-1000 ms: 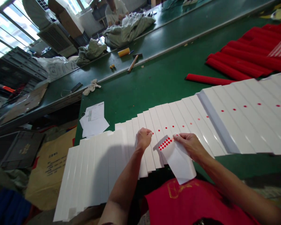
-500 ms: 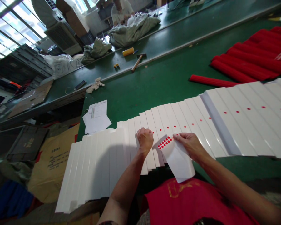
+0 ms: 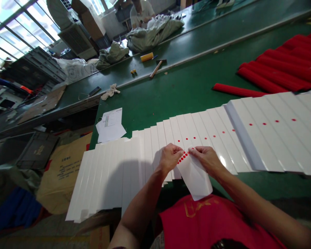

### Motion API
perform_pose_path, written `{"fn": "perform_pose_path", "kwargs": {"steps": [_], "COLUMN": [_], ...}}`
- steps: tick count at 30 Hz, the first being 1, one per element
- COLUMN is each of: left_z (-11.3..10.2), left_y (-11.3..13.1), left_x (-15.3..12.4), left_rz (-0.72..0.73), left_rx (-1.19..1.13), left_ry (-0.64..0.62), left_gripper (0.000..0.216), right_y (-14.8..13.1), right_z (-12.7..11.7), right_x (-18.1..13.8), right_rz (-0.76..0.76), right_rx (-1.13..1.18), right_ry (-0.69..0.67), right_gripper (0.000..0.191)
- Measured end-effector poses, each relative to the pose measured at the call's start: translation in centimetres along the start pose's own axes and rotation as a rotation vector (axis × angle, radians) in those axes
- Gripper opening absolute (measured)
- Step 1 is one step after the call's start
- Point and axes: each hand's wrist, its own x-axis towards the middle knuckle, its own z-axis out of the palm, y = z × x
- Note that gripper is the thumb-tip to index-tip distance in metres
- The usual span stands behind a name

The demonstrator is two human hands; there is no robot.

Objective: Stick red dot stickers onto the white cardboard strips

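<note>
A white sticker sheet (image 3: 195,180) with rows of red round stickers along its upper end is pinched in my right hand (image 3: 208,159). The thumb and forefinger of my left hand (image 3: 170,157) close together at the sheet's dotted edge, touching the red dots. Whether a sticker is between those fingertips is too small to make out. Beneath both hands lies a row of overlapping white boxes or panels (image 3: 142,152). Those to the right carry one red dot each, such as this red dot (image 3: 194,138); the panels left of my hands show none.
Papers (image 3: 110,124) lie on the green table (image 3: 168,91) beyond the panels. Red rolled pieces (image 3: 280,65) lie at far right, with a single red roll (image 3: 238,90) nearer. A hammer (image 3: 156,69) and yellow roll (image 3: 147,57) rest further back. Another person (image 3: 142,14) sits behind grey sacks.
My left hand has left the panel and moved right to the sticker sheet, its fingers now at the dotted edge. My right hand still holds the sheet. The view has shifted slightly.
</note>
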Motion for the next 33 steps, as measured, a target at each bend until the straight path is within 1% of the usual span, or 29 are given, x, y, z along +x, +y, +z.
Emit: {"fn": "perform_pose_path", "kwargs": {"steps": [3, 6, 11, 14, 17, 23, 29, 31, 33], "left_z": [0.0, -0.6, -2.6, -3.5, -3.6, -3.2, -2.5, -2.4, -2.5], "left_y": [-0.1, -0.8, -4.1, -6.0, -7.1, -7.8, -7.7, -7.4, -7.1], "left_x": [-0.4, -0.5, 1.1, 2.2, 2.9, 3.2, 2.7, 2.3, 1.8], "left_rz": [0.007, -0.043, -0.135, -0.17, -0.171, -0.12, -0.082, -0.08, -0.102], "left_rx": [0.008, -0.002, 0.178, 0.257, 0.325, 0.454, 0.548, 0.566, 0.542], "left_ry": [0.015, 0.052, 0.217, 0.267, 0.293, 0.326, 0.35, 0.385, 0.431], "left_gripper": [0.008, 0.01, 0.014, 0.015, 0.017, 0.018, 0.015, 0.015, 0.02], "right_y": [0.2, 0.6, 1.5, 1.9, 2.2, 2.5, 2.3, 2.2, 2.1], "right_z": [0.2, 0.3, 0.6, 0.8, 1.0, 1.3, 2.1, 2.4, 2.7], "right_x": [-0.1, -0.2, -0.3, -0.6, -0.9, -1.3, -1.6, -1.7, -1.7], "right_rz": [-0.018, -0.018, 0.004, 0.017, 0.023, 0.052, 0.056, 0.06, 0.054], "right_rx": [-0.006, -0.001, 0.011, 0.007, 0.009, 0.035, 0.042, 0.042, 0.029], "right_ry": [0.002, -0.01, -0.025, -0.047, -0.051, -0.06, -0.053, -0.051, -0.054], "right_gripper": [0.038, 0.036, 0.036, 0.036, 0.036, 0.035, 0.035, 0.035, 0.036]}}
